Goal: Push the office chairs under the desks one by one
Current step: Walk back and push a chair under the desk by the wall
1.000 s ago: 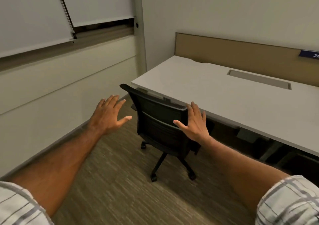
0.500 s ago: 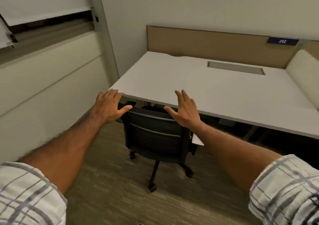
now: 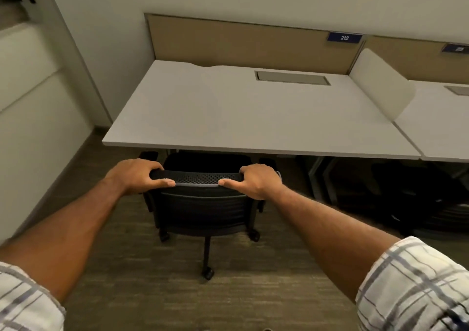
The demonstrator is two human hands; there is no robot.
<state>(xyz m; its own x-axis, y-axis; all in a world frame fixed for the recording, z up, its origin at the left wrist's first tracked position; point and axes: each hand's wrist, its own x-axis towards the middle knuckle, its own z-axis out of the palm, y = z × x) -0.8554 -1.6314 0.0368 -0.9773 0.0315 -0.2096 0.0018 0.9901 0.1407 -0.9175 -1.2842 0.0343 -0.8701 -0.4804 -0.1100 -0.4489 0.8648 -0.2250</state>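
Observation:
A black mesh office chair [image 3: 203, 209] on castors stands at the front edge of a white desk [image 3: 243, 117], its seat partly under the desktop and its back facing me. My left hand [image 3: 137, 176] grips the left end of the backrest's top rail. My right hand [image 3: 256, 179] grips the right end of the same rail. Both thumbs lie along the near side of the rail, fingers curled over the far side.
A beige wall [image 3: 33, 127] runs close along the left of the chair. A tan partition with a blue "212" sign [image 3: 344, 37] backs the desk. A white divider [image 3: 380, 84] separates a second desk [image 3: 441, 127] at right, with dark shapes [image 3: 416, 198] beneath it. Carpet covers the floor.
Both hands went from hovering open near the chair back to closing on its top rail. The chair now faces the desk squarely, and I have stepped in behind it.

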